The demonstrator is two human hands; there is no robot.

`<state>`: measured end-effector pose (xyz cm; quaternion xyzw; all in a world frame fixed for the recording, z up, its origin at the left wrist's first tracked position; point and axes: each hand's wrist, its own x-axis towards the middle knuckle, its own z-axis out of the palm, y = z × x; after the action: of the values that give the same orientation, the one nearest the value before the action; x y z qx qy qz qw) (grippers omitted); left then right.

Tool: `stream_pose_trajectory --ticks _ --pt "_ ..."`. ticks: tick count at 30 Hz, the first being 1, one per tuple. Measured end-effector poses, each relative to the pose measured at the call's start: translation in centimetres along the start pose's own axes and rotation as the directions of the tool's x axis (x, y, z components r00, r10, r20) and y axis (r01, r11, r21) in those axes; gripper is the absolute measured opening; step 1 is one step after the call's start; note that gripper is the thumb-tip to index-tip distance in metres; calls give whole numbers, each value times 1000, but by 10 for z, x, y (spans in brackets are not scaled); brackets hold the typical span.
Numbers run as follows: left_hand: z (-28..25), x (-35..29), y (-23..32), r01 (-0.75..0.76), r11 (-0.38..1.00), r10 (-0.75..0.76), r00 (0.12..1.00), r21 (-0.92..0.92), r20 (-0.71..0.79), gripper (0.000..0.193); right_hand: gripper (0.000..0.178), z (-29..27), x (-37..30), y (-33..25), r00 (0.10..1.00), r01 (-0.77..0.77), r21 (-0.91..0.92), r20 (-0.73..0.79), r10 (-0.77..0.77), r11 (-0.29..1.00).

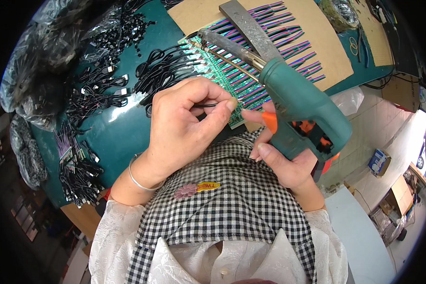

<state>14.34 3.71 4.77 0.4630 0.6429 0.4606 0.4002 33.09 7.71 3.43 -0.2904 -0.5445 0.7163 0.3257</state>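
My right hand (pixel 288 168) is wrapped round the handle of a green soldering gun (pixel 304 97) with an orange trigger. Its dark barrel and thin feed tube point up and left, so the tip is over the far end of a panel of green circuit boards (pixel 217 71). At the near end of that panel, my left hand (pixel 182 123) pinches a thin black cable (pixel 204 106) between thumb and forefinger. The fingertips hide the cable's end. Rows of black, red and blue wires (pixel 288 41) stick out from the boards' right side, and black cables leave the left side.
A flat metal bar (pixel 251 31) lies across the wires on a cardboard sheet (pixel 333 61). Bundles of black cables with plugs (pixel 97 97) cover the green table's left side, beside plastic-wrapped bundles (pixel 38 90). Pliers (pixel 363 47) and a clear plastic bag (pixel 348 100) are at the right.
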Motion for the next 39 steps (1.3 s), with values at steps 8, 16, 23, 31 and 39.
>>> stream_pose_trajectory --ticks 8,16,23,31,39 --pt "-22 26 -13 33 916 -53 998 399 39 11 54 -15 -16 -8 992 41 -39 -116 -45 998" --pt "-21 34 -17 18 905 -34 999 425 30 10 47 -37 -44 -18 970 -100 -22 -224 93 995" --pt "-25 40 -16 -76 842 10 992 535 124 12 46 -42 -46 -13 985 -66 -79 -168 52 995" --pt "-23 40 -15 -95 815 28 992 572 125 10 45 -41 -43 -14 979 -109 -114 -185 87 988" --pt "-22 41 -16 -106 817 46 992 567 118 8 47 -47 -46 -10 992 -71 -161 -110 54 984"
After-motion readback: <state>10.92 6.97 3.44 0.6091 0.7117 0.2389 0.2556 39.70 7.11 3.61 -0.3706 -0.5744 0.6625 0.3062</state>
